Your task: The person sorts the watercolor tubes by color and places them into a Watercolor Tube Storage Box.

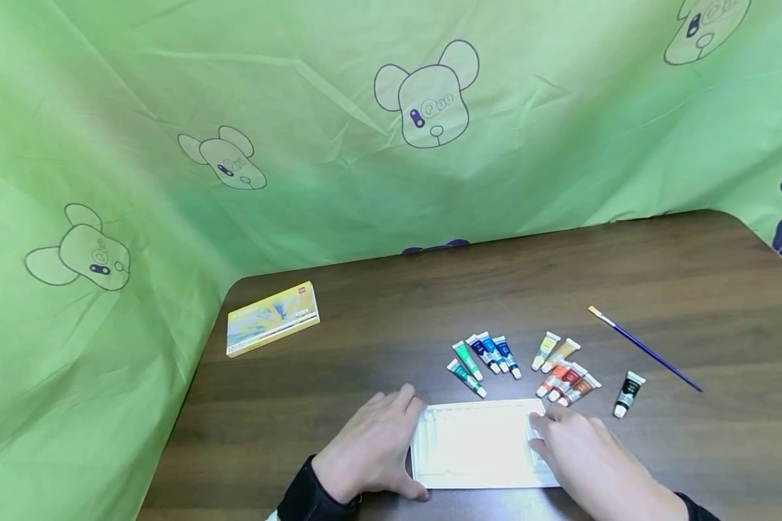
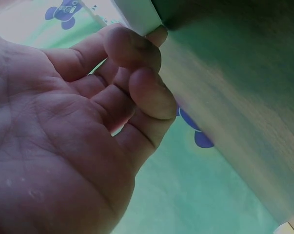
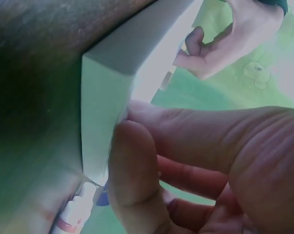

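A white rectangular plastic tray (image 1: 476, 445) with a ridged rim lies at the table's near side; its bright middle shows no detail. My left hand (image 1: 378, 449) is at its left end, thumb by the near corner and fingers by the far one. In the left wrist view, the fingers (image 2: 154, 92) bend loosely, and one fingertip meets the tray's corner (image 2: 139, 14). At the right end, my right hand (image 1: 583, 456) pinches the rim between thumb and index finger. The tray's side wall (image 3: 105, 107) fills part of the right wrist view.
Beyond the tray lie green and blue paint tubes (image 1: 489, 354), then yellow and red-brown tubes (image 1: 563, 369). A black tube (image 1: 628, 394) and a blue-handled paintbrush (image 1: 652, 351) lie to the right. A yellow box (image 1: 274, 318) sits back left, before the green curtain (image 1: 313, 202).
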A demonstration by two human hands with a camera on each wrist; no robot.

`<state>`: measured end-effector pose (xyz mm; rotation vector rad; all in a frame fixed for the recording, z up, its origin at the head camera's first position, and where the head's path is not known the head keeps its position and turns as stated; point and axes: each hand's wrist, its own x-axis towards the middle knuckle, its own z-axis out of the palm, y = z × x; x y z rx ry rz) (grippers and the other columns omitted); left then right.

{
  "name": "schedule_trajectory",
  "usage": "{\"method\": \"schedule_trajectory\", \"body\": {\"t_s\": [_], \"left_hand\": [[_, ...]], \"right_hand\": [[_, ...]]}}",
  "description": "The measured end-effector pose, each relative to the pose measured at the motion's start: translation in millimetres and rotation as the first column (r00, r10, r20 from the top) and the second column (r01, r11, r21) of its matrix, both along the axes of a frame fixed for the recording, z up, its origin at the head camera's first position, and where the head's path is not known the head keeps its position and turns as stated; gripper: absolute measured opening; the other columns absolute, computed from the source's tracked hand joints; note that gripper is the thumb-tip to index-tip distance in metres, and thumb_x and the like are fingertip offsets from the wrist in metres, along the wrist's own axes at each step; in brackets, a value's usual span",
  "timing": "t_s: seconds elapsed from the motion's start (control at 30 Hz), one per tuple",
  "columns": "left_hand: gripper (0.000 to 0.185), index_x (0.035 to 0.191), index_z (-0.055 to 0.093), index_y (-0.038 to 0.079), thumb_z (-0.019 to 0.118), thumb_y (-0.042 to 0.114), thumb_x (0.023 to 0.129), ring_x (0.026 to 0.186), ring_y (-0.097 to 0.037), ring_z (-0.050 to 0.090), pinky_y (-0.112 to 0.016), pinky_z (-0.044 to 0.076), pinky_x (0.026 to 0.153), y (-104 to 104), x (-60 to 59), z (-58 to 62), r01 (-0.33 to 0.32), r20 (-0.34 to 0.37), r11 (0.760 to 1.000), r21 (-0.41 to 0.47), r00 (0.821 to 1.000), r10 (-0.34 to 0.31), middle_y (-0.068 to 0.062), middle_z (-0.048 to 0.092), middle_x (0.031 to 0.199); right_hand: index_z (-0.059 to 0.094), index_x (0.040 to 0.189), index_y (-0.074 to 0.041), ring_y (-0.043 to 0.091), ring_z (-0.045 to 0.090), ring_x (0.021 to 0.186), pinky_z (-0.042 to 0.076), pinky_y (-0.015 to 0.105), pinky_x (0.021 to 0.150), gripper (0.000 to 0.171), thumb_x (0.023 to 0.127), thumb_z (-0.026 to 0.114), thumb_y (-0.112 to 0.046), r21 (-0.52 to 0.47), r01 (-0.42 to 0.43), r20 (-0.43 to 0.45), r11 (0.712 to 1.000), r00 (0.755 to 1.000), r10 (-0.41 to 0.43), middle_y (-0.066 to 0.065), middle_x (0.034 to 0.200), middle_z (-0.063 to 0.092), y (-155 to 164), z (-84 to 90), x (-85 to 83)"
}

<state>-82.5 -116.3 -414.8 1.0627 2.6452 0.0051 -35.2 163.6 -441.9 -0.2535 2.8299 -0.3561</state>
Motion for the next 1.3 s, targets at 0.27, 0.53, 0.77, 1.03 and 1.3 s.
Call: {"method": "schedule_trajectory", "body": {"t_s": [0.27, 0.53, 0.77, 1.03, 1.3], "left_hand": [[0.095, 0.134, 0.058, 0.015, 0.093, 0.069, 0.064, 0.087, -0.008, 0.046, -0.022, 0.040, 0.080, -0.4, 0.7, -1.3, -0.003, 0.003, 1.000, -0.003, 1.000, 0.003, 0.006, 0.053, 0.107], [0.095, 0.135, 0.058, 0.015, 0.093, 0.068, 0.063, 0.088, -0.008, 0.046, -0.023, 0.040, 0.080, 0.8, -2.0, 2.6, -0.006, -0.001, 1.000, -0.007, 1.000, 0.006, 0.006, 0.053, 0.108], [0.096, 0.136, 0.058, 0.015, 0.093, 0.068, 0.064, 0.088, -0.009, 0.047, -0.024, 0.042, 0.082, 1.1, -0.5, 0.7, -0.011, 0.030, 1.000, -0.008, 0.999, 0.011, 0.005, 0.055, 0.110], [0.097, 0.136, 0.057, 0.014, 0.093, 0.068, 0.064, 0.087, -0.008, 0.047, -0.023, 0.042, 0.081, 2.2, -0.4, 0.2, 0.001, 0.006, 1.000, -0.002, 1.000, -0.001, 0.005, 0.054, 0.108], [0.099, 0.140, 0.055, 0.015, 0.092, 0.068, 0.065, 0.088, -0.009, 0.047, -0.023, 0.043, 0.083, 0.4, 0.6, 0.1, -0.023, 0.023, 1.000, -0.007, 0.999, 0.023, 0.006, 0.054, 0.109]], "right_hand": [[0.077, 0.119, -0.005, 0.021, 0.071, 0.088, 0.063, 0.046, 0.082, 0.034, 0.090, 0.082, -0.024, -0.025, -0.036, 0.061, 0.999, 0.997, 0.038, 0.009, 0.104, 0.074, 9.6, 2.4, -4.4], [0.077, 0.121, -0.007, 0.022, 0.071, 0.089, 0.063, 0.047, 0.083, 0.037, 0.089, 0.083, -0.025, -0.009, -0.073, 0.085, 0.997, 0.994, 0.073, 0.011, 0.108, 0.073, 15.5, 5.7, -9.0], [0.077, 0.120, -0.006, 0.025, 0.072, 0.095, 0.061, 0.052, 0.088, 0.036, 0.090, 0.082, -0.025, -0.025, -0.073, 0.101, 0.997, 0.992, 0.076, 0.012, 0.110, 0.074, 19.2, 1.2, -9.7], [0.077, 0.112, -0.008, 0.018, 0.069, 0.087, 0.062, 0.044, 0.081, 0.031, 0.086, 0.086, -0.023, -0.054, -0.077, 0.007, 0.996, 0.997, 0.078, 0.005, 0.103, 0.075, 23.3, -0.5, -5.7], [0.077, 0.112, -0.013, 0.004, 0.055, 0.073, 0.053, 0.030, 0.066, 0.035, 0.082, 0.090, -0.027, -0.110, -0.064, -0.144, 0.992, 0.988, 0.048, -0.013, 0.083, 0.066, 28.8, 6.9, -2.7]]}}
